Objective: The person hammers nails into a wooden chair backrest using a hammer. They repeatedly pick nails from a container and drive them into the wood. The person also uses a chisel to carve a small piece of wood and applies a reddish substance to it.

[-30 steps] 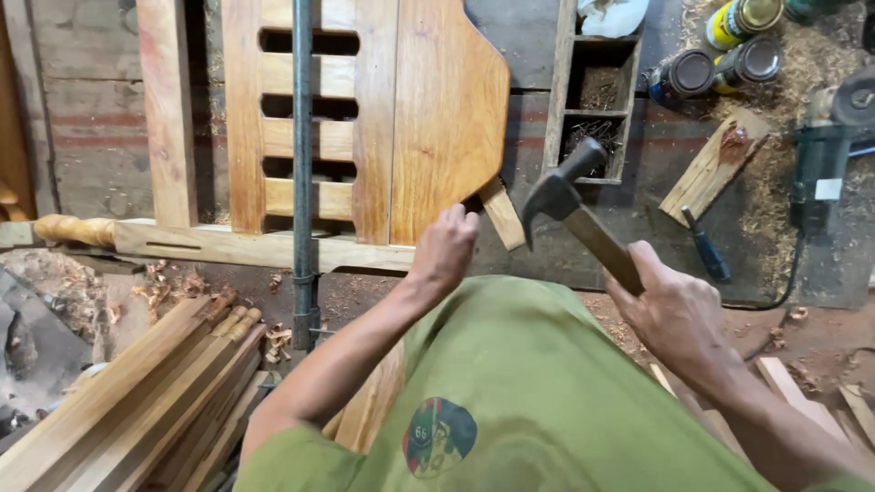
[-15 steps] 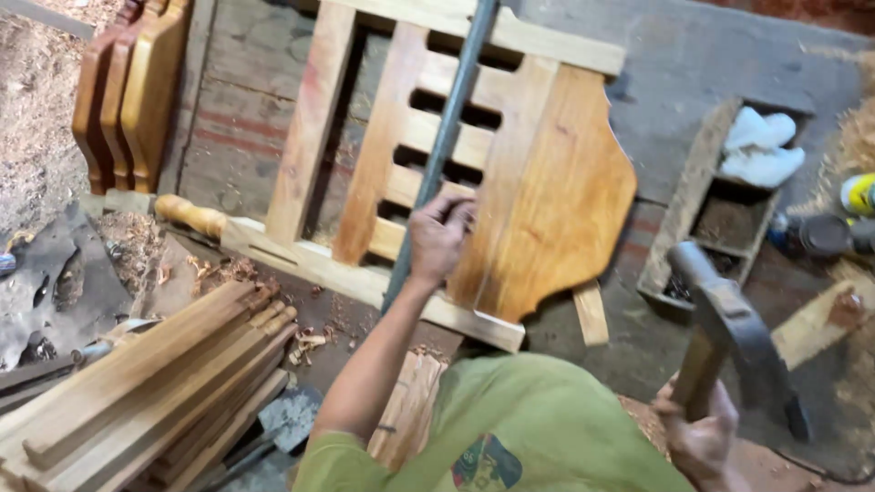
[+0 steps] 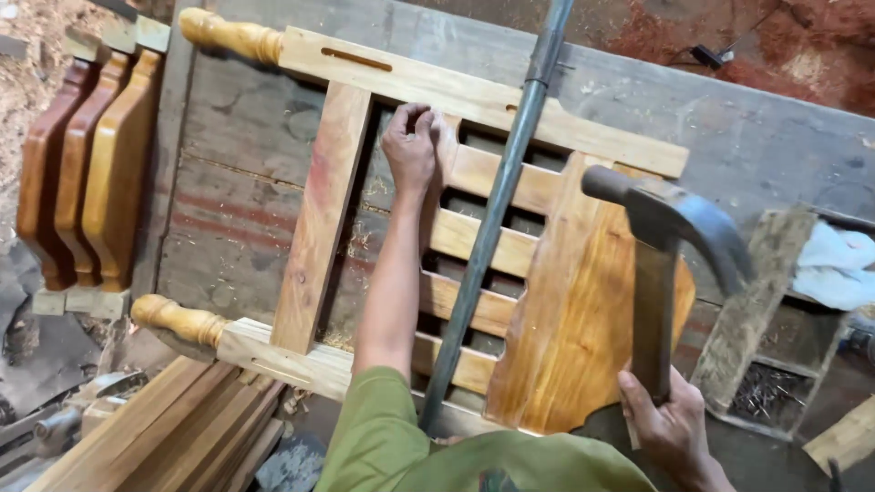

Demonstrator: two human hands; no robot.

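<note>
At 9 o'clock you see three shaped wooden panels [image 3: 82, 173] standing on edge, side by side, touching one another. At 7 o'clock a bundle of plain wooden slats [image 3: 155, 433] lies stacked in parallel. At 4 o'clock an open wooden box [image 3: 775, 387] holds small dark fasteners, with a white cloth [image 3: 834, 264] just above it at 3 o'clock. At 12 o'clock sawdust covers the reddish floor [image 3: 775, 55].
</note>
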